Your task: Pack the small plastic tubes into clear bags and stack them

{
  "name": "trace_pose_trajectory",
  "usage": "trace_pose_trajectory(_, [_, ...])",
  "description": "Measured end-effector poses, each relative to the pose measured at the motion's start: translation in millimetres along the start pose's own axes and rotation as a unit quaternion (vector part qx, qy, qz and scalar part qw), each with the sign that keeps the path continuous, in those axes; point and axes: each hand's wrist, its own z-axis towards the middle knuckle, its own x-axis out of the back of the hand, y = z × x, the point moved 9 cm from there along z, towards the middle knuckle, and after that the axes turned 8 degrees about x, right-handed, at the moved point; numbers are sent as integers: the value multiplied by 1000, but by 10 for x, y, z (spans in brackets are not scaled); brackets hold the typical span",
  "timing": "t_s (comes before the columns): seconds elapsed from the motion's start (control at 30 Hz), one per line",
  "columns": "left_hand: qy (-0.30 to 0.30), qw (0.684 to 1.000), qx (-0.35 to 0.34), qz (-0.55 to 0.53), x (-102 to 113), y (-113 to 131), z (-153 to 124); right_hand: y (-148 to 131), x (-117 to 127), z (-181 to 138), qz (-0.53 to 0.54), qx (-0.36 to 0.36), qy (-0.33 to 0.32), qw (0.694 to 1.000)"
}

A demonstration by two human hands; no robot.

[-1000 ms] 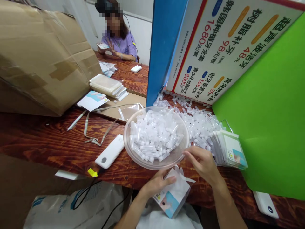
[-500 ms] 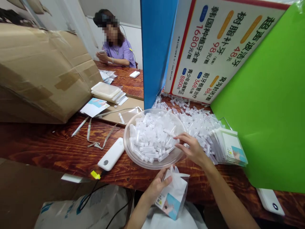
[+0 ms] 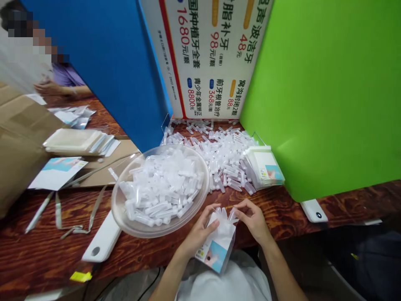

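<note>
My left hand (image 3: 200,232) is closed around a clear plastic bag (image 3: 217,255), which has a white and blue printed card in it. Tips of several small plastic tubes poke out of the bag's mouth. At the mouth's right side, my right hand (image 3: 253,219) pinches a small translucent plastic tube (image 3: 232,214) between thumb and fingers. Left of the hands stands a clear round bowl (image 3: 116,221) heaped with white-capped tubes (image 3: 164,188). Behind it, many loose tubes (image 3: 219,152) cover the table. A stack of bags with cards (image 3: 266,169) leans at their right.
A blue panel (image 3: 103,71), a price board (image 3: 213,67) and a green panel (image 3: 328,92) wall in the back. White power banks (image 3: 102,242) lie on the wooden table. A cardboard box (image 3: 21,146) and stacked bags (image 3: 75,141) are left; another person (image 3: 67,79) sits beyond.
My right hand has moved from the bowl's right edge to the bag's mouth, bringing a tube. The left hand still holds the bag. My view has turned right.
</note>
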Motion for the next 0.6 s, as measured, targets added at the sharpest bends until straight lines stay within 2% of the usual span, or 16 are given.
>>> trace_pose_trajectory(0.17, [22,999,8,41,-116,43,111,49,282,42,11,15,58,998])
trace_pose_trajectory(0.43, [10,997,9,81,-289,150,212,56,242,110,-19,23,-23,999])
trace_pose_trajectory(0.6, [3,994,9,108,-252,212,240,39,330,118,10,47,11,999])
